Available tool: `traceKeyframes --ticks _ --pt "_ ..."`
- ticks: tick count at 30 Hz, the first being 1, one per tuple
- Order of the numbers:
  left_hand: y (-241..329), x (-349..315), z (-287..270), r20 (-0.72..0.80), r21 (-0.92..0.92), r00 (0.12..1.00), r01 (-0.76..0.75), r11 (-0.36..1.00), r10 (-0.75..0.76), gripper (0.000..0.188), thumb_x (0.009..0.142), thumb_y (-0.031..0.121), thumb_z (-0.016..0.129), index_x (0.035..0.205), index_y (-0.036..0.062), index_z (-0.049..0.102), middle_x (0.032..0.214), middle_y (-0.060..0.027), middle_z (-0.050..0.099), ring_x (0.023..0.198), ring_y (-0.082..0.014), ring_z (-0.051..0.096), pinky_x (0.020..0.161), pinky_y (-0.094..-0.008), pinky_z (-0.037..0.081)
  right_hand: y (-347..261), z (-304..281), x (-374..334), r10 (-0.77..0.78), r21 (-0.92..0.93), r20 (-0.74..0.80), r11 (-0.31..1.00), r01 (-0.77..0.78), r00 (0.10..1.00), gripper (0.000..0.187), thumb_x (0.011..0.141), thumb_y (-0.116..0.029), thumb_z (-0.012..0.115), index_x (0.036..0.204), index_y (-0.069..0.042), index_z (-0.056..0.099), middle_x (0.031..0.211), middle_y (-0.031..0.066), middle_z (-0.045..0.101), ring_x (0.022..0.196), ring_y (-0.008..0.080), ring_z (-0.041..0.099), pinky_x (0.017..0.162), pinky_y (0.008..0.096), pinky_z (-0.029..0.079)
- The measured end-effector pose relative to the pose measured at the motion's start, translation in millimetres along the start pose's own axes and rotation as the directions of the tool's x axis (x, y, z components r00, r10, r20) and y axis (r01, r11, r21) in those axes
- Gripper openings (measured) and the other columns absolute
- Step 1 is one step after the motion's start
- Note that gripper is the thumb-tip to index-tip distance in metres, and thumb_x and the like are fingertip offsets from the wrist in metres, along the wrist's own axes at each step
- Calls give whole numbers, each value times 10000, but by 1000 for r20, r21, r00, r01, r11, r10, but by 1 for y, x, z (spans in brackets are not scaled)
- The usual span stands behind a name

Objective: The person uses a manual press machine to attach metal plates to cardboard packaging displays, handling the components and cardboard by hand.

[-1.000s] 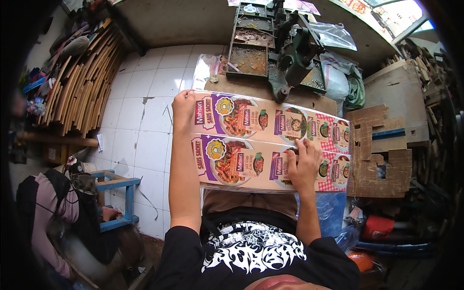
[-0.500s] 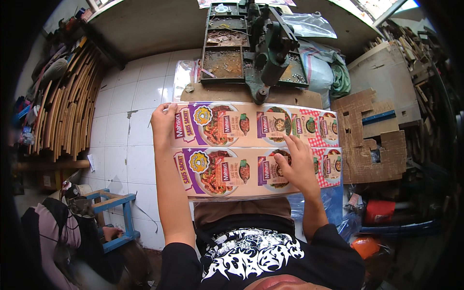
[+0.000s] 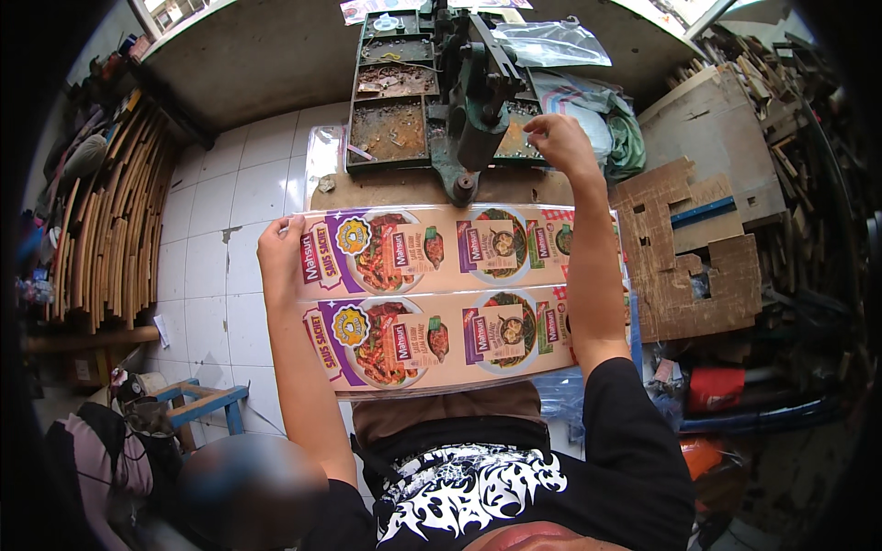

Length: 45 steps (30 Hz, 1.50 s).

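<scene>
Two long printed panels, glossy and showing food dishes, lie one beyond the other in front of my body: the far panel (image 3: 446, 257) and the near panel (image 3: 450, 344). My left hand (image 3: 281, 248) pinches the left edge of the far panel, near its corner. Beyond the panels stands a dark green hand press (image 3: 480, 138) with its tip just past the far edge. My right hand (image 3: 565, 147) is over the right side of a metal tray (image 3: 386, 168) holding small loose metal pieces. Its fingers are pinched together; whether a piece is between them I cannot see.
Wooden strips (image 3: 106, 220) stack up at the left. A blue stool (image 3: 211, 404) stands low left, beside a blurred round shape. Right of the panels are a cut-out brown board (image 3: 680, 294) and clear blue plastic (image 3: 560, 390). White and green sacks (image 3: 620, 138) sit behind my right hand.
My right hand has left the near panel and reached forward to the right side of the tray, its fingers closing. My left hand still grips the far panel's edge. The view has shifted slightly.
</scene>
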<state>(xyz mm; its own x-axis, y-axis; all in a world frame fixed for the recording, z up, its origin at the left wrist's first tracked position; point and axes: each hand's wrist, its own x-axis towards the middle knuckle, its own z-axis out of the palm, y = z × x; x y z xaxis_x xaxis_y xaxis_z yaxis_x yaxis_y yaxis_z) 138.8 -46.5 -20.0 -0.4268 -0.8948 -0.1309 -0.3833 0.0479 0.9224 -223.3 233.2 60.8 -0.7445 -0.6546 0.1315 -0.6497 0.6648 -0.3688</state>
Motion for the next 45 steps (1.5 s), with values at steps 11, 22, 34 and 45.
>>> traceKeyframes --ticks 11,22,34,45 --pt "-10 5 -2 61 -104 997 48 993 -42 367 932 266 641 1094 -62 633 862 -116 713 697 -106 643 633 -247 510 24 31 13 -79 -32 -17 996 78 997 156 803 -86 680 925 -125 768 971 115 703 953 315 664 850 414 517" --pt "-12 8 -4 34 -62 999 42 997 -40 374 927 282 654 1091 -53 642 847 -120 716 694 -108 649 628 -246 503 23 33 12 -113 69 -72 991 118 991 124 795 -64 700 904 -71 758 918 154 704 888 318 673 821 399 520" --pt "-13 6 -2 37 -81 998 47 996 -45 361 910 282 665 1072 -40 652 837 -111 719 678 -114 656 611 -255 506 23 28 7 -57 344 -129 934 99 990 131 824 -57 683 939 -34 742 889 146 727 801 253 706 750 348 541" --pt "-14 10 -1 46 -66 998 51 997 -48 375 911 275 666 1108 -44 653 850 -119 722 698 -120 665 626 -259 515 33 28 7 5 100 -127 995 8 992 157 831 -160 685 957 -98 755 951 122 729 870 267 703 788 374 540"
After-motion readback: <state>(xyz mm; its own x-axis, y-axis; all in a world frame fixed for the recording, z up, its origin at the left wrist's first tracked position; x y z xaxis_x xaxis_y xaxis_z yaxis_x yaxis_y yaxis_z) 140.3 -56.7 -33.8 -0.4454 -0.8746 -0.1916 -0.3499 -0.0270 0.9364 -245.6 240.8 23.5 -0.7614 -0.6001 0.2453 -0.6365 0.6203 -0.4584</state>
